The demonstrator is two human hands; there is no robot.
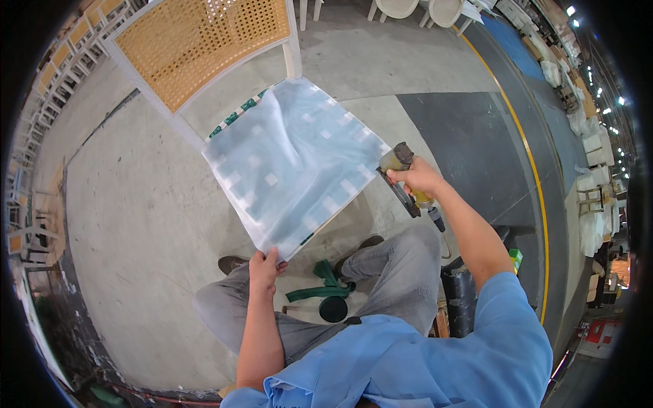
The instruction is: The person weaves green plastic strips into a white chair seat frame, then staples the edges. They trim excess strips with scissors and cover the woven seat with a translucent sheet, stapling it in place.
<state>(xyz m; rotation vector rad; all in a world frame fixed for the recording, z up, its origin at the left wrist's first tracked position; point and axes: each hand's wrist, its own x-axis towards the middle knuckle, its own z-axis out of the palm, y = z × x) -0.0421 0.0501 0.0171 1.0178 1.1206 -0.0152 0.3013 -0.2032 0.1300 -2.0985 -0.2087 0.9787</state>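
Note:
A white chair with a woven cane backrest is in front of me. Over its seat lies a thin, translucent white fabric sheet, with green and white webbing straps showing through and a fold running down its middle. At the near corner of the seat, my left hand is closed on the sheet's edge. Wrapped round a yellow and black pneumatic staple gun, my right hand is at the seat's right corner. The gun's nose is close to the sheet's edge; whether they touch I cannot tell.
Beneath the seat's near corner are a green webbing strip and a dark green roll. A black padded object stands beside my right leg. More chairs line the far left, and a yellow floor line curves along the right.

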